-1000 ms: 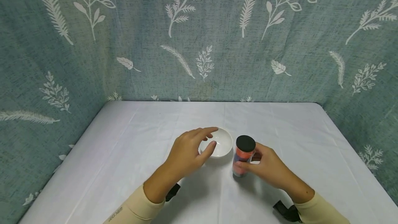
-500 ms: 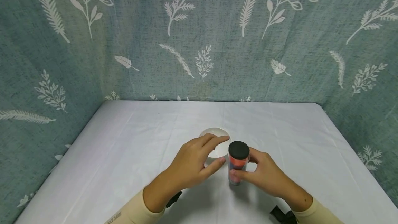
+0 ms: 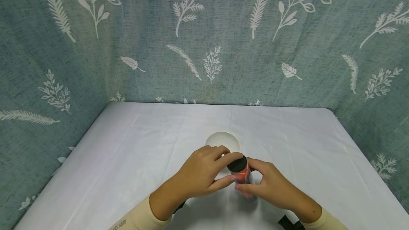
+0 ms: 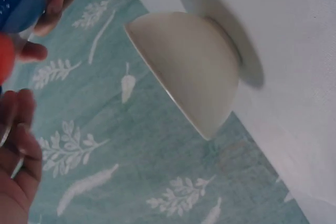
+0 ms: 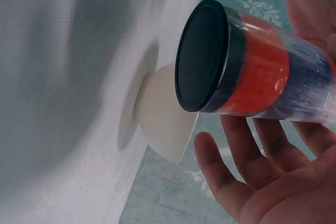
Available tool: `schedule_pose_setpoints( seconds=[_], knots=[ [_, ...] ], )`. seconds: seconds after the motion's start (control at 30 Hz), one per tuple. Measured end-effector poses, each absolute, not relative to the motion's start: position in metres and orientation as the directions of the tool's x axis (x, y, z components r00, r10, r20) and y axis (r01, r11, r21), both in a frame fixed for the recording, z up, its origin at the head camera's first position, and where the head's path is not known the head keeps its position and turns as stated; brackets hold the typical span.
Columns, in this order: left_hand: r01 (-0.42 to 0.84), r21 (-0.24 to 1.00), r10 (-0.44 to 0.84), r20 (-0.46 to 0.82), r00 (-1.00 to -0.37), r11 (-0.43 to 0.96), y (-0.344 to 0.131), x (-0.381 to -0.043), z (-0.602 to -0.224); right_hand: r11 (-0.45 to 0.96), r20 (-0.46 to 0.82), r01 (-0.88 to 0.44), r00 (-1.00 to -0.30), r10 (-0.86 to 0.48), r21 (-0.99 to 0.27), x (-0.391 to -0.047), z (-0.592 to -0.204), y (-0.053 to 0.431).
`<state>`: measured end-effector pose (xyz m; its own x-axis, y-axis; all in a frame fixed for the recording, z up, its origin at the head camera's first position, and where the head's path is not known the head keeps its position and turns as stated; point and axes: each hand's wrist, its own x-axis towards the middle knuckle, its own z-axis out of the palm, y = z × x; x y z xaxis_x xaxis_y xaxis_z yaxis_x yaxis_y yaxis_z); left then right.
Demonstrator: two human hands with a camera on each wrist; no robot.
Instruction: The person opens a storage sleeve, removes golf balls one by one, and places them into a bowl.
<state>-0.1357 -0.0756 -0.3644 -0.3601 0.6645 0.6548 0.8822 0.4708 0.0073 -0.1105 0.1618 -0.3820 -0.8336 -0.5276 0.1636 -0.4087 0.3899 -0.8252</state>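
Observation:
A clear plastic jar (image 3: pixel 243 175) with a black lid (image 3: pixel 237 164) stands tilted over the table's near middle. Red and blue rounded contents show through its wall; its dark base (image 5: pixel 202 56) faces the table in the right wrist view. My right hand (image 3: pixel 271 184) grips the jar's side between thumb and fingers. From the left, my left hand (image 3: pixel 204 171) holds the lid end, index finger along the lid's far edge and thumb just below it. A white bowl (image 3: pixel 223 138) sits upright behind the left hand, its near part covered by the fingers.
A white cloth covers the table (image 3: pixel 153 130). Green leaf-patterned fabric (image 3: pixel 204 38) hangs along the back and both sides. Black straps (image 3: pixel 289 222) sit at the wrists, by the cream sleeves.
The jar has come left and nearer to me in my right hand and now tilts toward my left. My left hand has moved right from over the bowl to take the lid.

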Motion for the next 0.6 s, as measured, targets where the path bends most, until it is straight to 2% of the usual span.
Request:
schedule_pose_setpoints(
  seconds=[0.17, 0.37, 0.6],
  knots=[
    [0.888, -0.033, 0.668, 0.671, -0.320, 0.459, -0.0752, -0.1374, -0.3653, 0.331, 0.168, -0.423, -0.793, -0.586, -0.843, -0.1110, -0.3820, 0.1610],
    [0.891, -0.034, 0.682, 0.658, -0.321, 0.452, -0.0753, -0.1380, -0.3647, 0.351, 0.238, -0.522, -0.760, -0.605, -0.777, -0.1121, -0.3838, 0.1606],
    [0.900, 0.040, 0.685, 0.634, -0.358, 0.433, -0.0759, -0.1396, -0.3657, 0.411, 0.188, -0.478, -0.798, -0.573, -0.776, -0.1118, -0.3848, 0.1604]
  ],
)
